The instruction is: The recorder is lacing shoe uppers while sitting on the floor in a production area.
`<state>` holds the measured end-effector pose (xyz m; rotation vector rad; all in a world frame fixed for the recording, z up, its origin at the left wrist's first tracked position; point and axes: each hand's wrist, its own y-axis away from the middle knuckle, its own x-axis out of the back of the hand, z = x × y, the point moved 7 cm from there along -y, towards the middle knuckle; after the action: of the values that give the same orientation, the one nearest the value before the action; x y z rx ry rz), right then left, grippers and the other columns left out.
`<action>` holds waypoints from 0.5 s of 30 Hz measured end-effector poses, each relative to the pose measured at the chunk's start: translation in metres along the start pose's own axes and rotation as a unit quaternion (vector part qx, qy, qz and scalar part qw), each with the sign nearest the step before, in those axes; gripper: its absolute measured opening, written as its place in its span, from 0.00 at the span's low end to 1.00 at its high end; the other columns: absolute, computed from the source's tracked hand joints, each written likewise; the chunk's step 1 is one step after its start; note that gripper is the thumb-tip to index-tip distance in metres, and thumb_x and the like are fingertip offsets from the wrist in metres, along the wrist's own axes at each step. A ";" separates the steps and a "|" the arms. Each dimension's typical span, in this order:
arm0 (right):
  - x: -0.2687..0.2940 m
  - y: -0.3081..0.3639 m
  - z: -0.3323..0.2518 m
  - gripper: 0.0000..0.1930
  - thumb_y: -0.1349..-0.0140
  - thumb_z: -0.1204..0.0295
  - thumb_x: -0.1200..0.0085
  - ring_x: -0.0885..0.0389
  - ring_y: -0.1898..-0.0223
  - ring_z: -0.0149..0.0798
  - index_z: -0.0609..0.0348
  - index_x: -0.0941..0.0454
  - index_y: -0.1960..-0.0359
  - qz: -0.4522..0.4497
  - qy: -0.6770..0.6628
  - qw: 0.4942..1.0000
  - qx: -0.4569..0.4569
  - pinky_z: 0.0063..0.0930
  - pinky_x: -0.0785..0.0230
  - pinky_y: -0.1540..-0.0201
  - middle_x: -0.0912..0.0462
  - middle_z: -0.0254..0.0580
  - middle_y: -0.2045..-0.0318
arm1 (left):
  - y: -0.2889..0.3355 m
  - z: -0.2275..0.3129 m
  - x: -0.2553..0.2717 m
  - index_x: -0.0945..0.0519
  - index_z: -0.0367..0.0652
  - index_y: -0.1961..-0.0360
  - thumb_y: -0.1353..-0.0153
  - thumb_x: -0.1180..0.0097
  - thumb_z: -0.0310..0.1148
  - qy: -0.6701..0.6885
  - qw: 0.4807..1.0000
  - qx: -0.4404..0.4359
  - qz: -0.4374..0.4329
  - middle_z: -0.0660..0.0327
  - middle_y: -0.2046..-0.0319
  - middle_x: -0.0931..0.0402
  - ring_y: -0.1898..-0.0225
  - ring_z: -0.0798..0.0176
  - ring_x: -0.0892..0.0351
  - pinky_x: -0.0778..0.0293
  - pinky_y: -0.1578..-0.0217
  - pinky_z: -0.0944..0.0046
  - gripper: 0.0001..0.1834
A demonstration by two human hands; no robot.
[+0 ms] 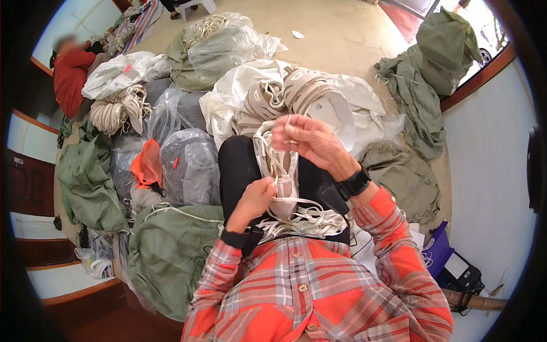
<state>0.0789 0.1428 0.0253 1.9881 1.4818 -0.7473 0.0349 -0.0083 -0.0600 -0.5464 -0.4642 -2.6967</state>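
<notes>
A beige and white sneaker point(288, 185) rests between my knees, its toe pointing toward me, with white laces strung loosely over its front. My left hand point(256, 198) is closed in a pinch on a shoelace at the shoe's left side. Raised over the shoe's far end, my right hand point(310, 139) has its fingers drawn together on a thin pale shoelace; the fingertips are somewhat blurred. A heap of loose white laces point(313, 221) lies in my lap, just below the toe.
Ahead are stacked beige shoe uppers point(307, 85) on white sacks. Grey bundles in clear plastic point(191, 162) and green sacks point(171, 251) crowd the left. More green sacks point(419, 102) stand at right. A person in red point(74, 74) sits far left. A purple bag point(437, 248) lies right.
</notes>
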 end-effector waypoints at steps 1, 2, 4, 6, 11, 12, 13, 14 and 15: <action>0.011 0.006 0.000 0.12 0.36 0.73 0.52 0.20 0.60 0.39 0.66 0.30 0.54 -0.007 -0.006 1.000 -0.002 0.34 0.26 0.52 0.21 0.46 0.62 | 0.006 0.005 0.001 0.26 0.37 0.74 0.38 0.53 0.34 0.180 0.981 0.022 -0.070 0.66 0.78 0.28 0.71 0.68 0.29 0.35 0.67 0.71 0.12; 0.026 0.017 -0.004 0.12 0.37 0.73 0.51 0.20 0.62 0.37 0.66 0.29 0.53 -0.014 -0.012 1.000 -0.005 0.34 0.27 0.52 0.20 0.44 0.63 | 0.015 0.013 0.014 0.25 0.37 0.72 0.36 0.53 0.33 0.210 0.975 0.027 -0.070 0.70 0.76 0.30 0.69 0.75 0.33 0.35 0.65 0.73 0.11; 0.072 0.041 -0.089 0.11 0.37 0.71 0.53 0.22 0.64 0.34 0.66 0.27 0.58 0.052 0.116 0.979 0.161 0.29 0.29 0.55 0.21 0.41 0.67 | 0.036 0.017 0.048 0.24 0.37 0.72 0.37 0.51 0.31 0.260 0.963 0.019 -0.066 0.68 0.73 0.28 0.67 0.74 0.31 0.36 0.60 0.74 0.10; 0.168 0.106 -0.217 0.07 0.41 0.78 0.55 0.25 0.55 0.36 0.66 0.25 0.64 0.172 0.213 0.902 0.333 0.28 0.33 0.50 0.23 0.42 0.61 | 0.050 0.017 0.081 0.23 0.34 0.72 0.40 0.50 0.28 0.440 0.895 -0.075 -0.019 0.63 0.68 0.28 0.64 0.72 0.31 0.36 0.60 0.75 0.08; 0.282 0.289 -0.362 0.12 0.37 0.76 0.54 0.28 0.52 0.38 0.77 0.27 0.59 0.407 0.267 0.715 0.502 0.29 0.38 0.40 0.27 0.50 0.55 | 0.030 0.009 0.076 0.24 0.35 0.73 0.42 0.50 0.27 0.170 0.976 -0.041 -0.131 0.66 0.76 0.28 0.71 0.69 0.29 0.34 0.65 0.72 0.06; 0.307 0.315 -0.371 0.12 0.36 0.76 0.55 0.27 0.54 0.37 0.75 0.25 0.58 0.428 0.142 0.720 0.527 0.28 0.36 0.41 0.27 0.49 0.55 | 0.019 0.008 0.071 0.24 0.35 0.73 0.42 0.50 0.27 0.173 0.976 -0.038 -0.127 0.66 0.76 0.28 0.71 0.69 0.29 0.34 0.65 0.72 0.06; 0.289 0.329 -0.378 0.10 0.37 0.77 0.56 0.27 0.58 0.35 0.69 0.23 0.60 0.535 0.487 0.528 0.445 0.26 0.34 0.46 0.26 0.45 0.58 | 0.010 0.004 0.065 0.25 0.36 0.70 0.43 0.50 0.27 0.096 0.989 -0.008 -0.110 0.67 0.78 0.28 0.72 0.69 0.29 0.34 0.68 0.71 0.05; 0.272 0.340 -0.381 0.10 0.37 0.78 0.58 0.26 0.62 0.32 0.64 0.22 0.62 0.546 0.747 0.242 0.292 0.24 0.32 0.51 0.24 0.41 0.60 | 0.002 0.004 0.060 0.26 0.36 0.67 0.44 0.51 0.26 0.014 0.995 0.023 -0.097 0.67 0.79 0.29 0.74 0.69 0.29 0.33 0.70 0.70 0.05; 0.285 0.376 -0.407 0.11 0.38 0.78 0.59 0.27 0.64 0.32 0.60 0.21 0.62 0.542 0.787 0.199 0.218 0.24 0.32 0.56 0.24 0.37 0.63 | -0.005 0.013 0.054 0.26 0.36 0.67 0.44 0.51 0.26 0.011 0.995 0.027 -0.095 0.67 0.79 0.29 0.74 0.69 0.29 0.33 0.70 0.70 0.05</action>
<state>0.5546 0.5268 0.1431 3.0959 -0.5889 2.3684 -0.0101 -0.0131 -0.0269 -0.4778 -0.6101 -2.8574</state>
